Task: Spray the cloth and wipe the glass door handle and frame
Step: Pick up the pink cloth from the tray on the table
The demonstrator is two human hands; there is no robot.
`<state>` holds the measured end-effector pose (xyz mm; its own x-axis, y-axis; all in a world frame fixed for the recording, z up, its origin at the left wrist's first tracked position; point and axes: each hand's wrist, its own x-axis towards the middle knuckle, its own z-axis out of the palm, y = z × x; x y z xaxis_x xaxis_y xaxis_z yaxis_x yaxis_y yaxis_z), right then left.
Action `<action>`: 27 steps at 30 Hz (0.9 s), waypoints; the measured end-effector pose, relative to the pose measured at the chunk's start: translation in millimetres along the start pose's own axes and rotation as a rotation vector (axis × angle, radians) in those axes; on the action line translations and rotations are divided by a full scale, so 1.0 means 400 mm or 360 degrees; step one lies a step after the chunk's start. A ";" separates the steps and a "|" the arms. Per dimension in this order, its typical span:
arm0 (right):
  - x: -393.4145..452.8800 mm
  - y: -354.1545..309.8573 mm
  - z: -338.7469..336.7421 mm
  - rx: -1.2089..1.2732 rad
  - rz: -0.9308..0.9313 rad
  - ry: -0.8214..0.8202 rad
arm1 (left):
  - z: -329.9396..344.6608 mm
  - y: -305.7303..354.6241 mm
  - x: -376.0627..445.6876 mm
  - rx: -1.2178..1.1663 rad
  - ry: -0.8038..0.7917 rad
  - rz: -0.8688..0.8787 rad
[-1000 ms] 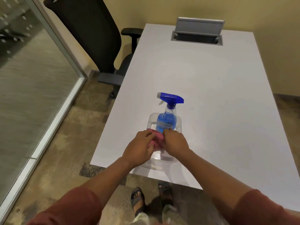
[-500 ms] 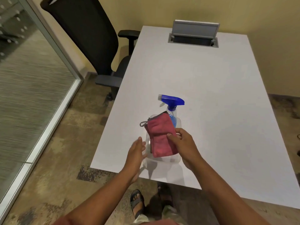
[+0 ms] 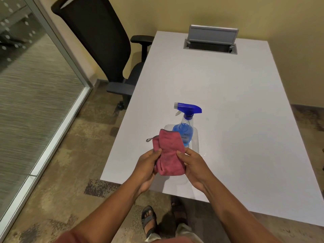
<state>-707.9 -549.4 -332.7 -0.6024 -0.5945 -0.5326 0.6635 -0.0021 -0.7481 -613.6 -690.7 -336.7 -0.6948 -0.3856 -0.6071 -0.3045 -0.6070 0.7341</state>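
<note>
You hold the red cloth point(image 3: 168, 153) up in front of you with both hands, over the near edge of the white surface point(image 3: 228, 106). Your left hand point(image 3: 146, 170) grips the cloth's left side, thumb on top and the fingers point(image 3: 157, 152) curled round behind the fabric. Your right hand point(image 3: 193, 164) pinches its right edge, thumb pressed onto the front of the cloth, the remaining fingers bent behind it. The cloth is folded and hangs roughly upright, with a small grey loop point(image 3: 149, 139) sticking out at its upper left corner.

Just beyond the cloth, on the surface, stands the spray bottle point(image 3: 185, 125). It is upright, has a blue trigger head with the nozzle pointing left, and is partly filled with blue liquid. It sits inside a clear plastic container point(image 3: 195, 137), whose near part is hidden by the cloth and your hands. Neither hand touches the bottle.

At the far end of the surface a grey cable hatch point(image 3: 211, 42) stands with its lid raised. To the left of the surface, a black office chair point(image 3: 105, 42) is pushed up near the far left corner. Further left is the glass panel point(image 3: 31, 95) with its metal frame point(image 3: 59, 118) running along the floor; no door handle shows in this view. Your sandalled feet point(image 3: 149, 220) stand on the patterned carpet point(image 3: 70, 172) just below the near edge of the surface.
</note>
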 end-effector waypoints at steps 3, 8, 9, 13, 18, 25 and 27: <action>-0.006 0.005 -0.002 -0.0618 -0.0046 0.0142 | 0.002 0.005 -0.002 0.0087 0.0056 0.0133; -0.027 -0.004 0.010 -0.0751 -0.0082 0.0087 | 0.013 0.010 -0.011 0.0257 0.0114 0.0350; -0.032 -0.006 0.015 -0.0680 -0.0062 -0.0006 | 0.016 0.011 -0.014 0.0277 0.0113 0.0379; -0.049 -0.010 0.033 -0.0550 -0.0089 -0.0102 | 0.039 0.012 -0.025 0.0332 0.0083 0.0434; -0.056 -0.003 0.047 -0.0506 -0.0090 -0.0220 | 0.062 -0.006 -0.035 0.0333 0.0156 0.0409; -0.053 -0.015 0.029 -0.0526 -0.0118 -0.0125 | 0.031 -0.003 -0.038 0.0270 0.0316 0.0440; -0.046 -0.029 0.016 -0.0576 -0.0130 -0.0077 | 0.005 -0.001 -0.042 0.0242 0.0365 0.0414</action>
<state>-701.7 -543.6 -311.5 -0.6192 -0.6417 -0.4526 0.4090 0.2285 -0.8835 -603.0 -682.6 -326.3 -0.6030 -0.6691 -0.4343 -0.2423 -0.3651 0.8989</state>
